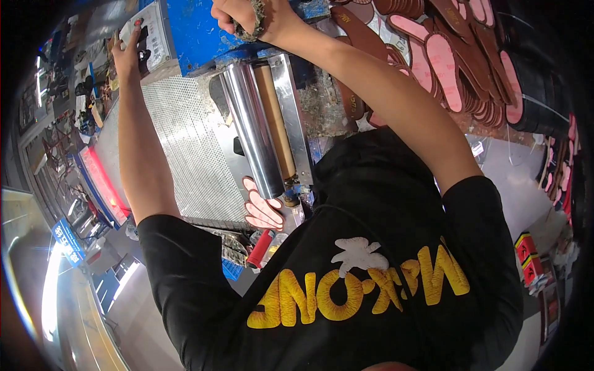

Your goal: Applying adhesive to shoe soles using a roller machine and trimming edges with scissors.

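Note:
My left hand [127,54] reaches to a light control panel [158,34] at the upper left. Its index finger is stretched out at a red button [137,23] there; whether it presses it I cannot tell. My right hand [242,15] is over the top of a blue machine [201,34], its fingers curled closed; what they hold, if anything, is hidden. A rough dark band [257,25] circles the right wrist. Below the hands the machine has a shiny metal roller [247,123], a tan roller [275,117] and a flat metal bar [294,111].
Stacks of brown and pink insoles [440,65] lie at the upper right. A perforated pale surface [185,136] stretches left of the rollers. Several pink insoles [263,210] sit by the metal roller's near end, with a red cylinder [260,248] below them.

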Motion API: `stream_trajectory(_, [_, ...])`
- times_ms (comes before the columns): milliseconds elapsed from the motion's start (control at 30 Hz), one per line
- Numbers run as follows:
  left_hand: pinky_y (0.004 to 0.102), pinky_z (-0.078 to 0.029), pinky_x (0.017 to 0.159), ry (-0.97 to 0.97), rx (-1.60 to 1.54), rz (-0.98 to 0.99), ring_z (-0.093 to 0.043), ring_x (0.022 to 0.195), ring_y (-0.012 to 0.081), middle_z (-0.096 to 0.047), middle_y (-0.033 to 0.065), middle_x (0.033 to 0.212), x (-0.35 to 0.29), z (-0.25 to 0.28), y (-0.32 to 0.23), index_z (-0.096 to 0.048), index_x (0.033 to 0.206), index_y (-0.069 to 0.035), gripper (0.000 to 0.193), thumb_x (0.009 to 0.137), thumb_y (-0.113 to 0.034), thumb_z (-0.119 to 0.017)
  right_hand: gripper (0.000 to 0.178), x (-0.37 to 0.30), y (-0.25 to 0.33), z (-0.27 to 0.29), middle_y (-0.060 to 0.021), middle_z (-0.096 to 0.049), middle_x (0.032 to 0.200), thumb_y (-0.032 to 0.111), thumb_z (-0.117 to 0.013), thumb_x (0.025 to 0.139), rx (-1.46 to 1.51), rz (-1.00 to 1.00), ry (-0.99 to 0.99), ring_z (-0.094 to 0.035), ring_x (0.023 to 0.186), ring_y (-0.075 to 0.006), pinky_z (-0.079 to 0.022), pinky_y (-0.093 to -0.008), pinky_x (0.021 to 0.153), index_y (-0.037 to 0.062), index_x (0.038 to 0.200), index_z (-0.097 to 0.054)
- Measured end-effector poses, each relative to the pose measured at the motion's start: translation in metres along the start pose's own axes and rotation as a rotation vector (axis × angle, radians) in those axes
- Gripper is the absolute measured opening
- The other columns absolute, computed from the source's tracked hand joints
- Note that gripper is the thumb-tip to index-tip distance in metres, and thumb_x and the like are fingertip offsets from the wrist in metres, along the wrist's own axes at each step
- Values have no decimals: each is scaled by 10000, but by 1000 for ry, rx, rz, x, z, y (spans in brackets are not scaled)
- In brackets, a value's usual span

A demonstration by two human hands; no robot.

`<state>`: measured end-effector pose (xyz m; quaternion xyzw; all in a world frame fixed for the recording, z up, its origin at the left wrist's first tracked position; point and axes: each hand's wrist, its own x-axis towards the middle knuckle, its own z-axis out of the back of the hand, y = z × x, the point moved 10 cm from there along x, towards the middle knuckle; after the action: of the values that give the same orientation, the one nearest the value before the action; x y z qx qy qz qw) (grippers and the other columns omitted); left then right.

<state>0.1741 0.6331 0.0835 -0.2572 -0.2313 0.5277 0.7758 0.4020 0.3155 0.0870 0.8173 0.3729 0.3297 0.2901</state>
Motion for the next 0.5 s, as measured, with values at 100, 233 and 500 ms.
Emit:
stream_trajectory(100, [378,-433,1005,14,-30,29,-545,1210,333,-498,326,1330,-3,-1,0,-369,1392,143,1071,709,-564,-795,211,0,1,-1,-20,-490,607,188,-567,961,3,-1,-8,-508,472,-114,-412,-263,429,62,887,-416])
stream_trajectory(233, [385,-439,999,-7,9,19,-548,1202,344,-482,330,1343,2,4,5,-362,1398,137,1084,703,-573,-796,206,0,0,-1,-25,-496,620,188,-562,963,-15,-13,-10,-512,473,-116,-417,-262,428,62,901,-411])
stream_trajectory(500, [383,-438,1003,-5,-19,19,-548,1205,346,-485,328,1340,1,0,2,-369,1395,134,1084,696,-573,-801,205,0,-4,0,-18,-495,622,195,-562,965,20,-41,-13,-512,470,-116,-411,-256,419,68,908,-411])
